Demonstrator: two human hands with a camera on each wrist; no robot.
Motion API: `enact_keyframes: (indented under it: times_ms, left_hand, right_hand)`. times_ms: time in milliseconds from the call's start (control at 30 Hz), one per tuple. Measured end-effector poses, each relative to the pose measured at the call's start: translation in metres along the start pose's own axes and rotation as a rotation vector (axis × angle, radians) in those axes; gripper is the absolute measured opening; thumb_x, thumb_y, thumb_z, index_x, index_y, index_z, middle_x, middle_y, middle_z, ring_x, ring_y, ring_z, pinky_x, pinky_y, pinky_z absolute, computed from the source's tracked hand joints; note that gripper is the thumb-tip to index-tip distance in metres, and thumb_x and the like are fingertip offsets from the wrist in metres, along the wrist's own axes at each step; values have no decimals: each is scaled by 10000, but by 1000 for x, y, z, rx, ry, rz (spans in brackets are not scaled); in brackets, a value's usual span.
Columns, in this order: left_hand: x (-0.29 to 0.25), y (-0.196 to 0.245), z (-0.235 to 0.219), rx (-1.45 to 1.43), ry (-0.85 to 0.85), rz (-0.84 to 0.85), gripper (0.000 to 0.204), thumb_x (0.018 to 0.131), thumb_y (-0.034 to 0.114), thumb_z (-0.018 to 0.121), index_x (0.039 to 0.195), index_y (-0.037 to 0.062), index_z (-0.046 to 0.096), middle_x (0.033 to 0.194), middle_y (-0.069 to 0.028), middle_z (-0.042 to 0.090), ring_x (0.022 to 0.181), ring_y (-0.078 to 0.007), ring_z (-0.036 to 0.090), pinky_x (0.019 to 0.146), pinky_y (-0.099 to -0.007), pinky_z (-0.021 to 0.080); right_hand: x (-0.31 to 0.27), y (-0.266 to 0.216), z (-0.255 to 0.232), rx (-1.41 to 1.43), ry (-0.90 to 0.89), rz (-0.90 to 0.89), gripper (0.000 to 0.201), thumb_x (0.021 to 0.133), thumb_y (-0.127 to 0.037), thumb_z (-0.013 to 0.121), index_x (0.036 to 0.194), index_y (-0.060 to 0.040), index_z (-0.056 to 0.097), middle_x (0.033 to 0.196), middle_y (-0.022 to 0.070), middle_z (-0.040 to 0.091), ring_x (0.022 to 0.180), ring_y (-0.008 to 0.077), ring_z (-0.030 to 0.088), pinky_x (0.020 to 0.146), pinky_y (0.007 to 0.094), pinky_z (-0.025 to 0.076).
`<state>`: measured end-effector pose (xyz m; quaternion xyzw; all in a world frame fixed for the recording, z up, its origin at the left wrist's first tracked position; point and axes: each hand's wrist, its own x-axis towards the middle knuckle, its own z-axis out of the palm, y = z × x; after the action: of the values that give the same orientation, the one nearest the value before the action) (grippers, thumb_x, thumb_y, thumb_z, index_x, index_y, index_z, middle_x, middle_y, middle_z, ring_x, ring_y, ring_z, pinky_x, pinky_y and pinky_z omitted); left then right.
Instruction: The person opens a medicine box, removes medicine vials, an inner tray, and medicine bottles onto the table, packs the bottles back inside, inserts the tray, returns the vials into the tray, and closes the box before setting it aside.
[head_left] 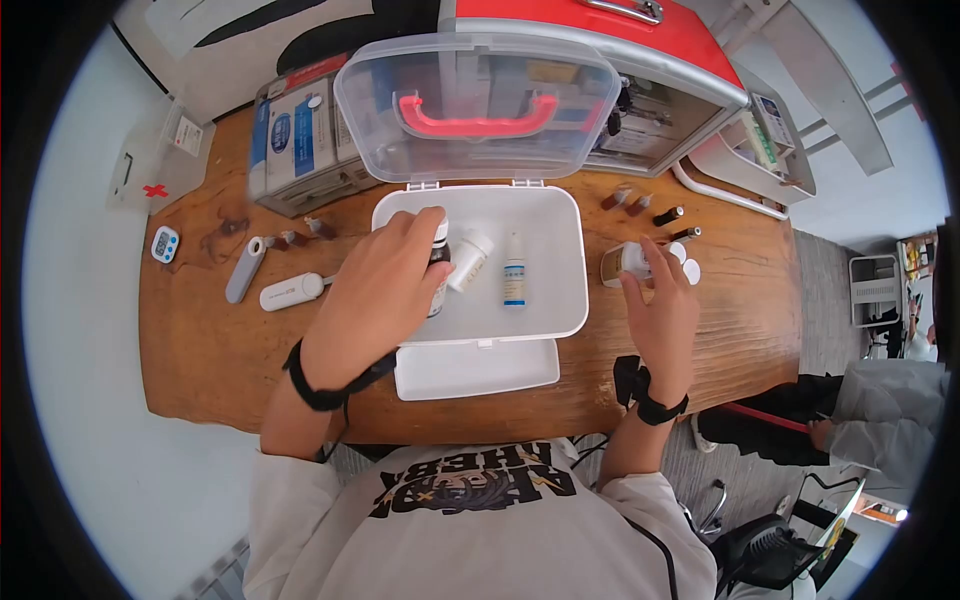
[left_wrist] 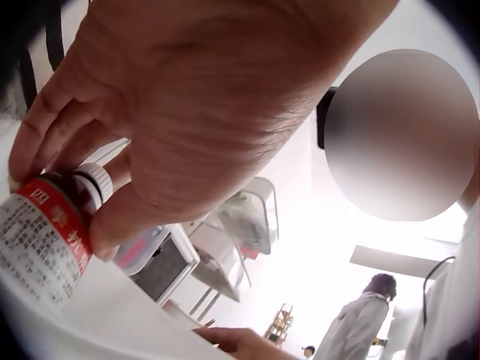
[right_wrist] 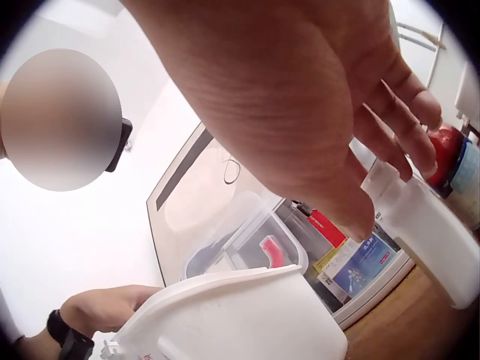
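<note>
My left hand (head_left: 385, 285) grips a dark medicine bottle (left_wrist: 45, 244) with a white cap and a red and white label, inside the white box (head_left: 560, 270). Beside it in the box, a white bottle (head_left: 470, 262) leans at a slant. A small white bottle with a blue label (head_left: 514, 275) lies to the right of that. My right hand (head_left: 662, 315) is over the table right of the box, thumb and fingers spread apart. A white bottle (right_wrist: 427, 232) is close by its fingertips, and a red-topped jar (right_wrist: 454, 165) shows beyond in the right wrist view.
The box's clear lid (head_left: 480, 150) with a red handle stands raised behind. A white tray (head_left: 478, 372) lies in front. Left are a white device (head_left: 292, 292), a grey device (head_left: 245, 270) and a timer (head_left: 166, 244). Small brown vials (head_left: 615, 198) stand right. A person (head_left: 870, 410) is at the far right.
</note>
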<state>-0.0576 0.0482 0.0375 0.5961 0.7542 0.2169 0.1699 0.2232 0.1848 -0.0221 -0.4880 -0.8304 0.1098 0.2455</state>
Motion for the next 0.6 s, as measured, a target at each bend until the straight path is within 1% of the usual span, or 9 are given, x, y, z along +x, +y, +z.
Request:
enact_keyframes:
  times_ms: [67, 200, 300, 367, 400, 467, 500, 567, 600]
  left_hand:
    - [8, -10, 10, 161, -69, 54, 493, 907, 117, 664, 1356, -8, 502, 1323, -212, 572, 1041, -406, 618, 926, -472, 493]
    - [-6, -7, 11, 249, -111, 32, 448, 923, 96, 627, 1343, -8, 508, 1384, -216, 528, 1103, -412, 605, 940, -498, 484]
    - [-17, -9, 6, 243, -124, 125, 406, 932, 74, 592, 1322, -19, 526, 1361, -219, 552, 1129, -404, 600, 959, -482, 484]
    - [-24, 0, -7, 240, -320, 182, 371, 931, 52, 576, 1291, -37, 553, 1283, -213, 616, 1142, -401, 600, 1029, -479, 458]
    - [-30, -3, -7, 236, -320, 179, 371, 931, 52, 576, 1291, -37, 553, 1283, -213, 616, 1142, -401, 600, 1029, -479, 458]
    - [-41, -9, -8, 237, -86, 283, 304, 885, 7, 571, 1180, -53, 611, 1139, -224, 675, 1109, -399, 617, 1134, -491, 375]
    - [-41, -10, -6, 237, -85, 287, 304, 885, 7, 571, 1180, -53, 611, 1139, -224, 675, 1109, -399, 617, 1134, -491, 375]
    - [-43, -9, -1, 316, -145, 303, 226, 807, -32, 557, 1017, -56, 636, 1000, -237, 684, 1074, -388, 638, 1198, -508, 284]
    - [-41, -7, 2, 314, -136, 297, 226, 807, -32, 557, 1017, -56, 636, 1000, -237, 684, 1074, -388, 638, 1198, -508, 284]
  right_hand:
    - [1, 1, 3, -8, -33, 7, 379, 874, -144, 722, 1234, -58, 640, 1132, 144, 672, 980, 336, 661, 808, 422, 532]
    - [3, 1, 3, 51, -82, 78, 350, 873, -120, 717, 1206, -44, 642, 1089, 144, 675, 938, 326, 671, 776, 413, 534]
    - [3, 5, 3, 8, 36, -36, 296, 873, -99, 715, 1155, -38, 652, 1038, 142, 669, 875, 307, 668, 741, 394, 533]
    - [0, 1, -3, 94, 219, 65, 280, 905, -90, 711, 1160, -14, 624, 1014, 131, 667, 844, 248, 671, 727, 344, 535]
    - [1, 0, -6, 92, 216, 63, 280, 905, -90, 711, 1160, -14, 624, 1014, 131, 667, 844, 248, 671, 727, 344, 535]
    - [2, -7, -14, 560, 477, 20, 287, 942, -89, 697, 1187, 10, 585, 1018, 108, 660, 872, 178, 660, 736, 294, 530]
    - [1, -14, -23, 624, 458, 28, 308, 954, -84, 691, 1208, 27, 555, 1050, 104, 652, 916, 150, 653, 752, 272, 531]
    - [5, -30, -26, 693, 431, -1, 301, 952, -84, 694, 1200, 23, 560, 1054, 105, 658, 910, 147, 658, 755, 273, 534]
    - [7, -38, -25, 765, 402, -29, 294, 950, -85, 697, 1191, 19, 565, 1058, 107, 665, 904, 145, 663, 758, 274, 537]
